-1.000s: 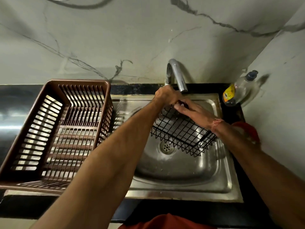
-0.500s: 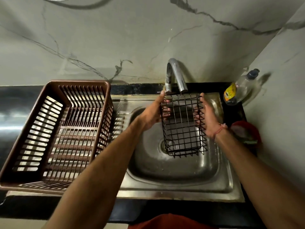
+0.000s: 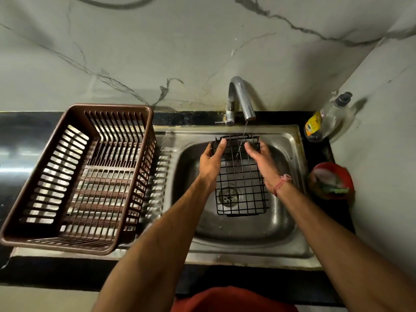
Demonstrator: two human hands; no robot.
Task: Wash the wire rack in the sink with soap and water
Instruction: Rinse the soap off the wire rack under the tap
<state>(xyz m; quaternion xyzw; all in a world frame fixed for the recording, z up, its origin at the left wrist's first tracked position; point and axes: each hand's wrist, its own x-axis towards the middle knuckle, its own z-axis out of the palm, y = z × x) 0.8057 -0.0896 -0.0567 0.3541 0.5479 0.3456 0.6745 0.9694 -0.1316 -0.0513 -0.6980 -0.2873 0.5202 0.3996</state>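
Both hands over the sink (image 3: 290,242): left hand (image 3: 212,162) & right hand (image 3: 262,162) hold the wire rack (image 3: 242,188) by its sides, fingers fairly straight. Rack over the drain, far end under thin water from tap (image 3: 242,97). Brown basket (image 3: 78,176) left, soap bottle (image 3: 326,117) far right

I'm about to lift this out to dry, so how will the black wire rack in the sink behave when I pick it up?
The wire rack looks stiff: its thin welded grid holds shape between the left hand and right hand. Probably light, being mostly open gaps. Likely slippery, since the tap is trickling water onto it.
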